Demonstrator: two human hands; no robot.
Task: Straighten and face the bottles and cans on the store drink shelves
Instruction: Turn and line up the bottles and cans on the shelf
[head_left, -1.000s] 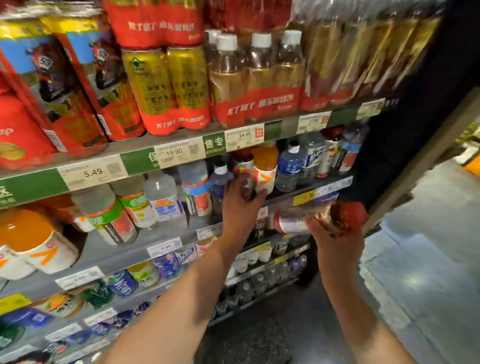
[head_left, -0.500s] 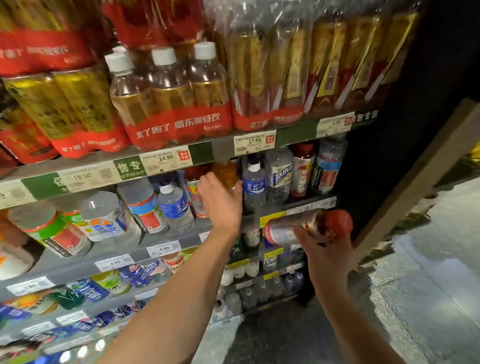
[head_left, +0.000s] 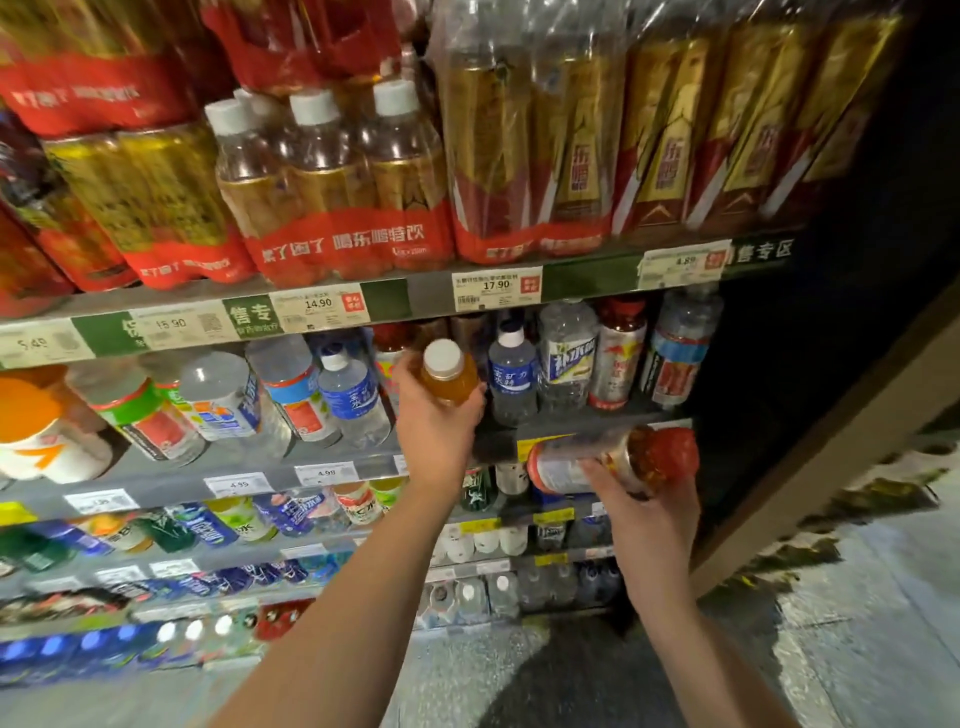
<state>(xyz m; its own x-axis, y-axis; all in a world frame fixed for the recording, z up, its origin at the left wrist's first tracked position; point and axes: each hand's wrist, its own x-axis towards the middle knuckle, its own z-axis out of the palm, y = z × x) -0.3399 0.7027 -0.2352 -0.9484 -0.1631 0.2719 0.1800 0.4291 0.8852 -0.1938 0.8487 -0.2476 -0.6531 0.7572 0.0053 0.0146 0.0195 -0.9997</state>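
The small orange-juice bottle (head_left: 450, 375), smooth clear plastic with a white cap, sits tilted in the left hand (head_left: 435, 421), fingers wrapped round its body, just in front of the second shelf (head_left: 332, 462), probably pulled out for re-facing. The right hand (head_left: 636, 501) grips a cylindrical red-capped bottle (head_left: 613, 460) sideways, likely kept aside to free its slot.

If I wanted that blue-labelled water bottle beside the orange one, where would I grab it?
Probably around the blue-labelled water bottle's labelled middle, from the front. It stands upright, front open, with the orange bottle in the left hand and another bottle crowding its sides.
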